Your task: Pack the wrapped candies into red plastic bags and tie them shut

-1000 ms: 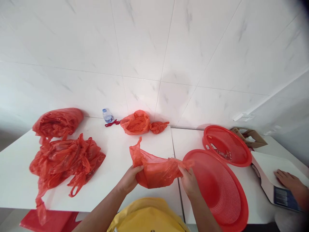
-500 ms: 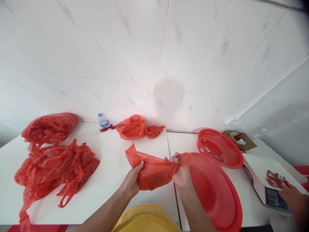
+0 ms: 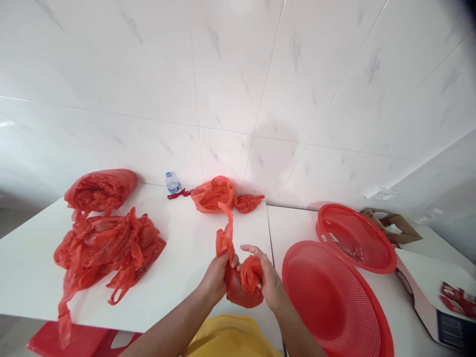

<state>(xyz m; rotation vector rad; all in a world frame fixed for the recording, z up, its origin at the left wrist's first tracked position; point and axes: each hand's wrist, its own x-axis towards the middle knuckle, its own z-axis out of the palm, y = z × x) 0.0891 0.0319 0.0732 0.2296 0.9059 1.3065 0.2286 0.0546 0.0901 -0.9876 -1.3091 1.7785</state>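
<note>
Low over the white table, both hands work on a thin red plastic bag (image 3: 243,293) with something inside that I cannot make out. My left hand (image 3: 215,281) is closed around the bag's gathered side, and a twisted strip of the plastic sticks up above the fist. On the other side, my right hand (image 3: 273,286) pinches a folded, bunched part of the same bag between thumb and fingers, with one finger stretched out to the left. Close by on the right stands a large red plastic colander (image 3: 316,297).
Crumpled red bags (image 3: 107,248) and a bundle of bags (image 3: 102,191) lie at left. Along the wall are a water bottle (image 3: 173,184), an opened bag (image 3: 203,201) and a knotted bag (image 3: 248,203). Rightward are another colander (image 3: 383,248), a cardboard box (image 3: 407,232) and a scale (image 3: 424,292) bearing red packets (image 3: 457,300).
The stretched-out bag is now bunched and folded, with my hands closer together and its right end brought in. The view has shifted right to left; the other person's hand has left the scale.
</note>
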